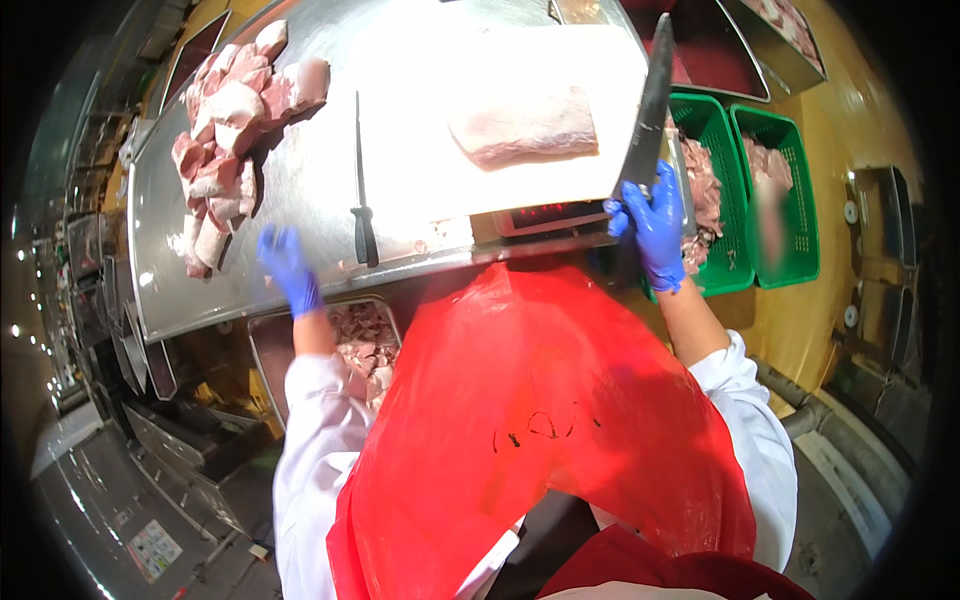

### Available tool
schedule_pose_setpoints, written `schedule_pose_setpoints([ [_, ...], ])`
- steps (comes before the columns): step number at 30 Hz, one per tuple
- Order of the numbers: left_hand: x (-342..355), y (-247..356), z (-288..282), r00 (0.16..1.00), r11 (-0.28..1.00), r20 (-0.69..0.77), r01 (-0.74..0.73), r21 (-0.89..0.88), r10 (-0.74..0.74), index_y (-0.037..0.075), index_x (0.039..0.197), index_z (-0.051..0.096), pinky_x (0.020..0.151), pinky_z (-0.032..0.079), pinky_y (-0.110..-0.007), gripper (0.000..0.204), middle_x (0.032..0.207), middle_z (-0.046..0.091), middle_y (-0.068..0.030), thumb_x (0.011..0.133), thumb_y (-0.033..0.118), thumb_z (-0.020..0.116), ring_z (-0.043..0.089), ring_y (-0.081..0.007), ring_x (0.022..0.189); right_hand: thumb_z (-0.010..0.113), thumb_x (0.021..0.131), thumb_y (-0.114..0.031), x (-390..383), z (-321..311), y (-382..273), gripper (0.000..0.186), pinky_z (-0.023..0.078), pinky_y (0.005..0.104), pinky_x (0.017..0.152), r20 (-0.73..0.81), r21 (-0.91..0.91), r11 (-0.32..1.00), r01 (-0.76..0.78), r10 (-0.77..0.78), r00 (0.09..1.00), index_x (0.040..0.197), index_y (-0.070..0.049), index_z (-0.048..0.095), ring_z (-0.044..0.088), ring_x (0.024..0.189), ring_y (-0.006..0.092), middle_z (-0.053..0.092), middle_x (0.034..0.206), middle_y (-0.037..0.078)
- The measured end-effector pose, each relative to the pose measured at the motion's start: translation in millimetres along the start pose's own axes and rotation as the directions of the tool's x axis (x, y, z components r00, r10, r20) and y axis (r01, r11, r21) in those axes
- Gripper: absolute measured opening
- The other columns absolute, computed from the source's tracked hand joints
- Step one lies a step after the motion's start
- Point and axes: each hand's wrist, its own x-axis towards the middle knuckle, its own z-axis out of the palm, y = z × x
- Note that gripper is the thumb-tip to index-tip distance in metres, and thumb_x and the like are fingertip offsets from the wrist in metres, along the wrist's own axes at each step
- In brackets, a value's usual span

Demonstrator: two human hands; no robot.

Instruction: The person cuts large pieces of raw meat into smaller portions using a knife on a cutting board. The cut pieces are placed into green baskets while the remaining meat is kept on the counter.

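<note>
My right hand (656, 225), in a blue glove, grips a large knife (650, 100) whose broad blade points up and away over the right edge of the white cutting board (420, 180). On that board lies a thick slab of pale, fat-covered meat (525, 125), apart from both hands. My left hand (288, 268), also gloved in blue and slightly blurred, hovers over the near left part of the steel table with nothing visible in it; its fingers look apart. A heap of meat pieces (225, 120) lies beyond it. A slim knife (364, 215) with a black handle rests between heap and slab.
Two green baskets (800, 210) holding meat stand at the right. A metal tray (270, 345) of meat pieces sits below the near edge of the steel table (160, 270). A device with a red display (545, 215) is at the board's near edge.
</note>
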Motion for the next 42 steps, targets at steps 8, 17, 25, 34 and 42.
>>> schedule_pose_setpoints([
  [8,17.6,144.7,261.9,0.672,0.991,0.730,-0.047,-0.127,0.126,0.000,0.134,0.049,0.103,0.043,-0.036,0.045,0.126,0.060,-0.0191,0.100,0.029,0.056,0.056,-0.0268,0.121,0.054,0.095,0.001,91.7,87.9,5.0,0.020,0.055,0.0278,0.051,-0.036,0.282,0.954,0.098,-0.092,0.995,0.115,0.000,0.049,0.062,0.065,0.0175,0.057,0.085,0.009],
  [17,-63.2,157.4,214.4,0.794,0.933,0.497,-0.345,-0.104,0.349,-0.001,0.112,0.058,0.080,0.051,-0.037,0.048,0.101,0.059,-0.0152,0.079,0.026,0.081,0.062,-0.0271,0.091,0.060,0.096,-0.008,175.3,35.2,-55.3,0.035,0.053,0.0278,0.057,0.251,-0.198,0.966,0.164,-0.112,0.962,0.126,0.003,0.046,0.062,0.060,0.0149,0.063,0.077,0.011],
  [25,-28.5,155.8,255.5,0.815,0.991,0.567,-0.067,-0.114,0.120,-0.001,0.088,0.066,0.065,0.053,-0.037,0.026,0.073,0.066,-0.0125,0.084,0.024,0.073,0.064,-0.0259,0.065,0.060,0.095,-0.007,60.1,60.2,14.3,0.047,0.052,0.0318,0.049,0.103,-0.445,0.887,0.122,-0.085,0.991,0.138,0.000,0.042,0.066,0.059,0.0157,0.063,0.067,0.010],
  [34,-31.5,137.8,246.2,0.797,0.978,0.589,-0.008,-0.208,0.132,-0.002,0.088,0.069,0.064,0.052,-0.033,0.020,0.072,0.069,-0.0130,0.088,0.018,0.069,0.064,-0.0172,0.063,0.051,0.094,-0.016,72.5,86.3,-10.2,0.069,0.054,0.0476,0.060,0.401,-0.854,0.199,0.481,-0.337,0.852,0.159,-0.020,0.025,0.067,0.065,0.0354,0.070,0.083,0.019],
  [42,-30.0,138.2,243.3,0.784,0.966,0.566,-0.169,-0.197,0.253,-0.001,0.087,0.066,0.064,0.052,-0.037,0.017,0.073,0.066,-0.0169,0.087,0.017,0.067,0.063,-0.0264,0.063,0.051,0.084,0.000,23.5,85.6,-27.8,0.085,0.055,0.0469,0.059,0.455,-0.888,-0.049,0.457,0.041,0.890,0.160,-0.020,0.019,0.069,0.067,0.0359,0.070,0.083,0.020],
])
